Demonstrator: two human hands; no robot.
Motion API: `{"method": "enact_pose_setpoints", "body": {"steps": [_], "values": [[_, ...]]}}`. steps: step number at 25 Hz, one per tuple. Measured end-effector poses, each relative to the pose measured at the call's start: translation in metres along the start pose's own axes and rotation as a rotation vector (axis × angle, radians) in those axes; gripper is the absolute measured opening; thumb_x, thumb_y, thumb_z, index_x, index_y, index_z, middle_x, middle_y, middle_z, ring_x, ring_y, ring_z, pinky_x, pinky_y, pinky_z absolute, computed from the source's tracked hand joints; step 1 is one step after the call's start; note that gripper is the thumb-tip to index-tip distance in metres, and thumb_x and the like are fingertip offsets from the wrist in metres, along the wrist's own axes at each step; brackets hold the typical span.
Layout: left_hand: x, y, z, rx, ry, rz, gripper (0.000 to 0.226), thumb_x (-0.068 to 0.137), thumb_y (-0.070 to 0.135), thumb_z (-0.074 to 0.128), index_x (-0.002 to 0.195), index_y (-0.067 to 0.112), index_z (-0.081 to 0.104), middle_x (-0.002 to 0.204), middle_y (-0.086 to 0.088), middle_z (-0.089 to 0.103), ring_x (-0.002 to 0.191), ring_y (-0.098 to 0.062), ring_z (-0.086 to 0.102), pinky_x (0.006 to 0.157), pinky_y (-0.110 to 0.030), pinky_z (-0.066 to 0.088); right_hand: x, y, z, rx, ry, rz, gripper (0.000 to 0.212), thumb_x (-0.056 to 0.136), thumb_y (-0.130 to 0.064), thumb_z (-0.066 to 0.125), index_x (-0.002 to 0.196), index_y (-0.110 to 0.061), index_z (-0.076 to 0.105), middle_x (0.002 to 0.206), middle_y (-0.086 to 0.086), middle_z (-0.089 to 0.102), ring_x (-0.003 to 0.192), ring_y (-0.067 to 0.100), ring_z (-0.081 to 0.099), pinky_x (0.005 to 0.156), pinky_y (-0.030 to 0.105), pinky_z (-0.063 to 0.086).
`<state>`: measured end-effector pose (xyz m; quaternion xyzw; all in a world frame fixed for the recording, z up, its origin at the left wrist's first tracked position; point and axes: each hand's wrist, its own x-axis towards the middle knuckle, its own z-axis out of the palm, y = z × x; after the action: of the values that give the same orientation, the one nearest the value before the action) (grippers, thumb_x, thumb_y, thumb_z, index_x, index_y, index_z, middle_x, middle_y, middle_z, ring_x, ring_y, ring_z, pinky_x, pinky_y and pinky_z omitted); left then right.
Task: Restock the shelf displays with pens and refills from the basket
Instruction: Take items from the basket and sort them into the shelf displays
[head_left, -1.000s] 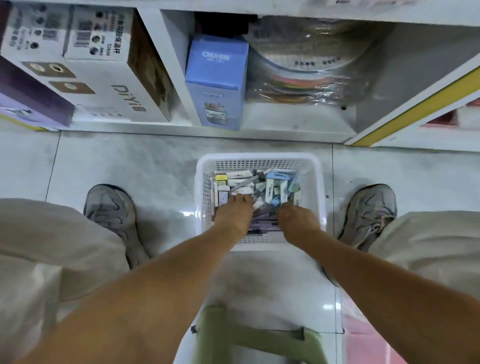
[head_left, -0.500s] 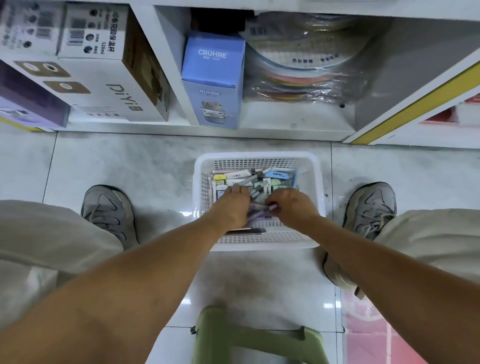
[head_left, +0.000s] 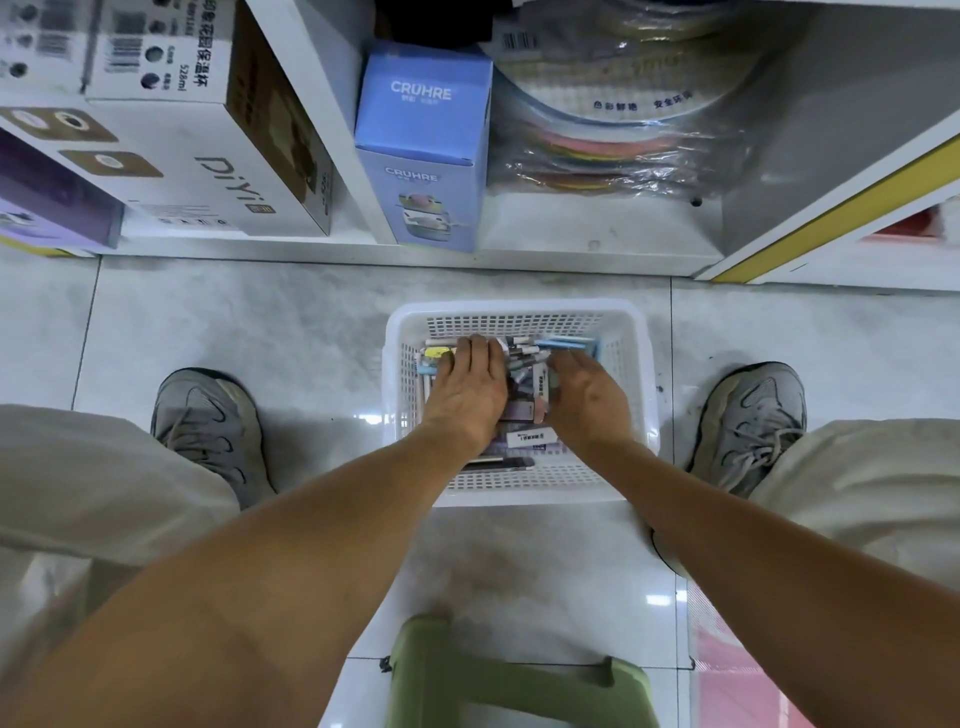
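Both hands in basket (head_left: 636, 358) — left (head_left: 467, 387) flat, right (head_left: 589, 392) curled on pens (head_left: 524, 353).

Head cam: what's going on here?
A person sits over a white basket on the floor before the bottom shelf. Both hands are inside it, on the pile of pens and refills: left hand lies flat, right hand curves toward the middle. Nothing is lifted out yet.

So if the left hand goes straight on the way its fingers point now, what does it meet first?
The left hand lies flat on the pens in the basket, fingers toward the shelf. Going on, it would probably slide over more pens, then meet the basket's far wall. Depth is hard to judge here.
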<state>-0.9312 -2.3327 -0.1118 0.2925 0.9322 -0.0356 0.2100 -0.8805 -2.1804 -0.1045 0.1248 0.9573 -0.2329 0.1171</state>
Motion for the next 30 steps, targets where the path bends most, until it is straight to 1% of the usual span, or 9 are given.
{"method": "enact_pose_setpoints", "body": {"steps": [4, 8, 10, 13, 17, 21, 24, 26, 30], "values": [[0.014, 0.002, -0.004, 0.054, 0.005, 0.037, 0.077, 0.071, 0.004, 0.069, 0.138, 0.000, 0.032, 0.130, -0.020, 0.036, 0.120, -0.034, 0.037, 0.110, -0.045, 0.035, -0.007, 0.010, 0.009, 0.019, -0.003, 0.071, 0.033, 0.086, -0.003, 0.067, 0.118, -0.004, 0.058, 0.121, 0.013, 0.059, 0.099, 0.033, 0.064, 0.078, 0.041, 0.056], [0.016, 0.016, 0.002, 0.103, -0.007, 0.094, 0.068, 0.083, 0.011, 0.063, 0.140, -0.003, 0.027, 0.134, -0.024, 0.034, 0.124, -0.039, 0.036, 0.106, -0.052, 0.036, -0.010, 0.011, 0.017, 0.073, 0.040, 0.088, 0.035, 0.083, 0.008, 0.057, 0.117, 0.000, 0.060, 0.121, 0.018, 0.059, 0.102, 0.038, 0.061, 0.078, 0.041, 0.052], [0.019, 0.025, 0.005, 0.091, -0.007, 0.102, 0.060, 0.090, 0.015, 0.059, 0.139, -0.001, 0.028, 0.131, -0.019, 0.038, 0.119, -0.034, 0.039, 0.099, -0.048, 0.040, -0.010, 0.009, 0.021, 0.135, 0.057, 0.086, 0.037, 0.082, 0.012, 0.052, 0.116, 0.002, 0.061, 0.122, 0.019, 0.058, 0.104, 0.038, 0.060, 0.082, 0.041, 0.051], [0.022, 0.031, 0.004, 0.068, -0.045, 0.077, 0.068, 0.078, 0.011, 0.066, 0.136, 0.001, 0.031, 0.127, -0.017, 0.038, 0.118, -0.032, 0.039, 0.096, -0.048, 0.040, -0.012, 0.007, 0.025, 0.216, 0.086, 0.051, 0.035, 0.081, 0.013, 0.052, 0.112, 0.001, 0.062, 0.117, 0.016, 0.061, 0.103, 0.033, 0.060, 0.083, 0.036, 0.050], [0.015, 0.031, 0.009, 0.121, -0.029, 0.080, 0.078, 0.069, 0.009, 0.069, 0.136, 0.000, 0.030, 0.131, -0.023, 0.035, 0.125, -0.041, 0.034, 0.098, -0.057, 0.039, -0.015, 0.019, 0.023, 0.267, 0.253, 0.170, 0.036, 0.080, 0.012, 0.053, 0.113, 0.000, 0.062, 0.112, 0.014, 0.061, 0.092, 0.033, 0.062, 0.069, 0.044, 0.055], [0.015, 0.030, 0.012, 0.101, -0.043, 0.073, 0.066, 0.069, 0.006, 0.071, 0.127, 0.004, 0.038, 0.116, -0.020, 0.053, 0.105, -0.035, 0.051, 0.088, -0.048, 0.046, -0.015, 0.019, 0.027, 0.134, 0.167, 0.151, 0.045, 0.079, 0.007, 0.058, 0.123, 0.001, 0.060, 0.123, 0.017, 0.060, 0.108, 0.036, 0.059, 0.082, 0.046, 0.055], [0.019, 0.027, 0.013, -0.007, -0.104, 0.042, 0.062, 0.073, 0.009, 0.073, 0.126, 0.007, 0.041, 0.112, -0.017, 0.058, 0.102, -0.035, 0.057, 0.080, -0.043, 0.049, -0.013, 0.018, 0.029, 0.100, 0.058, 0.081, 0.046, 0.080, 0.001, 0.060, 0.126, -0.001, 0.059, 0.128, 0.017, 0.057, 0.113, 0.036, 0.055, 0.093, 0.045, 0.051], [0.025, 0.021, 0.011, -0.097, -0.119, 0.059, 0.062, 0.075, 0.011, 0.072, 0.128, 0.008, 0.041, 0.109, -0.015, 0.061, 0.099, -0.034, 0.061, 0.072, -0.040, 0.050, -0.010, 0.021, 0.029, 0.173, 0.050, 0.061, 0.045, 0.081, 0.004, 0.059, 0.125, 0.000, 0.058, 0.126, 0.017, 0.056, 0.111, 0.036, 0.056, 0.091, 0.044, 0.051], [0.034, 0.004, -0.002, -0.337, -0.189, 0.020, 0.054, 0.071, 0.014, 0.073, 0.117, 0.010, 0.045, 0.082, -0.004, 0.057, 0.076, -0.026, 0.059, 0.057, -0.030, 0.042, -0.001, 0.021, 0.011, 0.444, 0.100, 0.299, 0.055, 0.081, 0.006, 0.065, 0.132, -0.011, 0.055, 0.123, 0.006, 0.059, 0.101, 0.024, 0.062, 0.085, 0.032, 0.055]]}}
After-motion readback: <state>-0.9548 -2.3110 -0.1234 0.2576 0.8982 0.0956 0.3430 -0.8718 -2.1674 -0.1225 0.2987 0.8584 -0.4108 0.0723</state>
